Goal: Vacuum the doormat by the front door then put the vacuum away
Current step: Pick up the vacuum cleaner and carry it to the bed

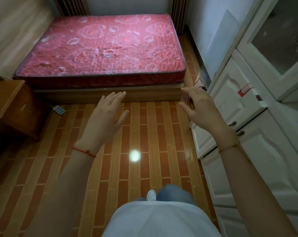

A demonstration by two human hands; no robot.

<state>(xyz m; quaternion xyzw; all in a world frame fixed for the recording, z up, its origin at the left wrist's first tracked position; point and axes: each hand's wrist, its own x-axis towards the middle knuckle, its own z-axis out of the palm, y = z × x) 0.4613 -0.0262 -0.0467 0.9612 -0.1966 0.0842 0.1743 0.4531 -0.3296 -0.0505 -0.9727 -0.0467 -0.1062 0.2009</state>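
Facing the red mattress (100, 48), no vacuum or doormat in sight, we judge nothing started; left hand (105, 120) spread empty, right hand (201, 106) maybe holding a black cord (191, 102), unclear.

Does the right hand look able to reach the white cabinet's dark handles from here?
Probably yes: the right hand hovers beside the white cabinet, and nothing stands between it and the dark handles.

Two bare hands reach out over the brick floor (144, 134), fingers straight: left hand (105, 120) at 9 o'clock, right hand (201, 106) at 3. A red mattress (107, 47) lies at 12 o'clock, a white cupboard (247, 151) at 4
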